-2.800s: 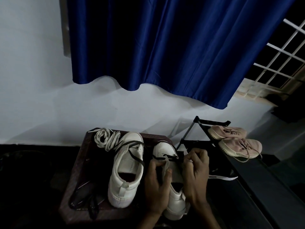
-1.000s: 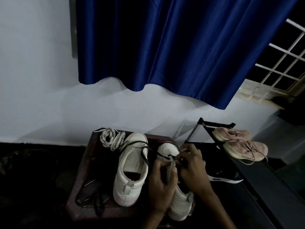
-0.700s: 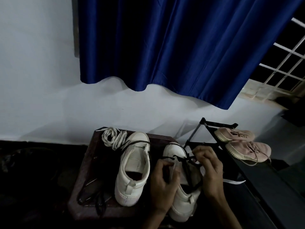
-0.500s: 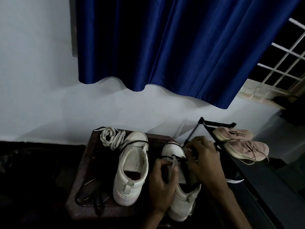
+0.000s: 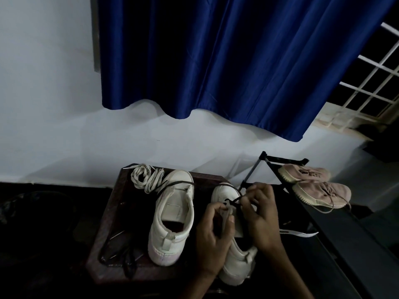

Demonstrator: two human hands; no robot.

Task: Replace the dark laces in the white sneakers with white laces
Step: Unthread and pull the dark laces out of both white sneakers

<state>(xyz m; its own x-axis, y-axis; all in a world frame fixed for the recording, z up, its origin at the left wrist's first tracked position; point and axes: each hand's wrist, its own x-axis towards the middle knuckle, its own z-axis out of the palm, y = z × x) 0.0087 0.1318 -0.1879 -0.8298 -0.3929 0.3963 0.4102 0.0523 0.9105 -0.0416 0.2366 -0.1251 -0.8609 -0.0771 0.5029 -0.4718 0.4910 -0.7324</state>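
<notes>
Two white sneakers stand toe-away on a dark brown stool (image 5: 116,203). The left sneaker (image 5: 172,216) has no lace in its eyelets; a dark lace lies loose across its toe. On the right sneaker (image 5: 233,262), my left hand (image 5: 212,236) grips the tongue and upper. My right hand (image 5: 260,214) pinches the dark lace (image 5: 234,200) at the eyelets near the toe. A bundle of white laces (image 5: 146,176) lies at the stool's far left corner.
Another dark lace (image 5: 121,251) lies piled at the stool's near left corner. A black shoe rack (image 5: 336,231) stands to the right with two pink sneakers (image 5: 317,186) on top. A white wall and a blue curtain (image 5: 226,61) are behind; the floor is dark.
My right hand pulled a length of dark lace out to the right, swung back over the toe and now pinches the lace at the eyelets. My left hand stayed on the tongue.
</notes>
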